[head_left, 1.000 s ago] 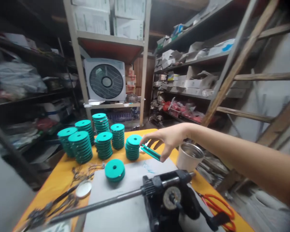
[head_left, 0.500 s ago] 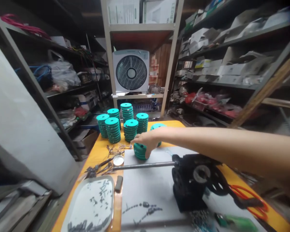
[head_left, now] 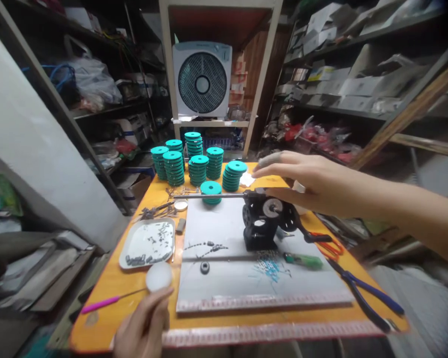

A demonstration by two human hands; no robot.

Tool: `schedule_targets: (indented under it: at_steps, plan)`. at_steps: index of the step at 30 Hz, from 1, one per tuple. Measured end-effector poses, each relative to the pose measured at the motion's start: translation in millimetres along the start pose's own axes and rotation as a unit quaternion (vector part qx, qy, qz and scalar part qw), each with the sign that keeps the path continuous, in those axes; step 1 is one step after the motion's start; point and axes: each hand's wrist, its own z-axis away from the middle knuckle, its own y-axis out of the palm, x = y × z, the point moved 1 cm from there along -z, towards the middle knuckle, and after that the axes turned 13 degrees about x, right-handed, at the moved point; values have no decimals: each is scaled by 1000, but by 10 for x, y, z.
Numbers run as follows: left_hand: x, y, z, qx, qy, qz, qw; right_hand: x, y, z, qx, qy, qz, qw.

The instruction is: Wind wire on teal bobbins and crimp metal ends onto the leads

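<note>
My right hand [head_left: 308,183] hovers open, fingers stretched out, just above and behind the black hand-crank machine [head_left: 263,223] on the grey mat [head_left: 242,283]. A steel rod [head_left: 209,196] runs left from the machine. Behind the rod lies a short pile of teal discs [head_left: 211,188], with several taller teal stacks [head_left: 194,164] at the table's far end. My left hand [head_left: 142,328] rises at the bottom edge, fingers pinched together, their tips meeting the lower rim of a white round disc [head_left: 159,276]. What they grip is unclear.
A metal tray [head_left: 149,243] of small parts sits left of the mat, with a pink-handled tool [head_left: 102,302] near the orange table's front. Orange scissors [head_left: 326,242], a green-handled screwdriver [head_left: 302,259] and blue pliers [head_left: 369,293] lie right. Shelves and a fan [head_left: 202,79] surround the table.
My right hand set a teal disc on the short pile, then drew back empty and open over the machine. The view pulled back, and my left hand came into sight.
</note>
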Motion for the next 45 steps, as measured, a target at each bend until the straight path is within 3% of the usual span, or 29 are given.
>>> schedule_targets:
  at_steps: [3,6,11,15,21,25,30,34,37,40,42,43,45]
  plan:
    - [-118,-65,-506,152,49,-87,983,163,118,201,-8,5,-48,999]
    - [-266,46,-975,267,95,-154,946,352,458,247,49,6,-86,995]
    - [-361,444,-1300,338,92,-156,923,558,1207,20,117,55,-79,988]
    - [-304,643,-1324,349,61,-123,927,615,1564,-186,119,104,-60,986]
    - [-303,605,-1371,382,26,1,924,684,1675,-270,96,139,-90,982]
    - [-312,394,-1453,463,-6,136,876,743,1641,-346,77,126,-152,977]
    - [-230,172,-1470,502,-70,245,827,810,1563,-455,80,131,-102,983]
    - [-105,62,-1441,526,-108,279,796,784,1612,-480,47,116,-161,979]
    - [-9,-26,-1436,544,-106,265,789,765,1654,-454,15,120,-221,968]
    - [46,-95,-1428,542,-76,234,804,790,1649,-413,3,141,-313,939]
    - [54,-115,-1409,528,-49,216,820,840,1644,-390,-2,156,-415,896]
    - [48,-118,-1392,520,-37,209,827,874,1651,-384,-9,162,-486,859]
    - [19,-117,-1344,503,-14,195,842,961,1683,-384,-41,167,-651,739]
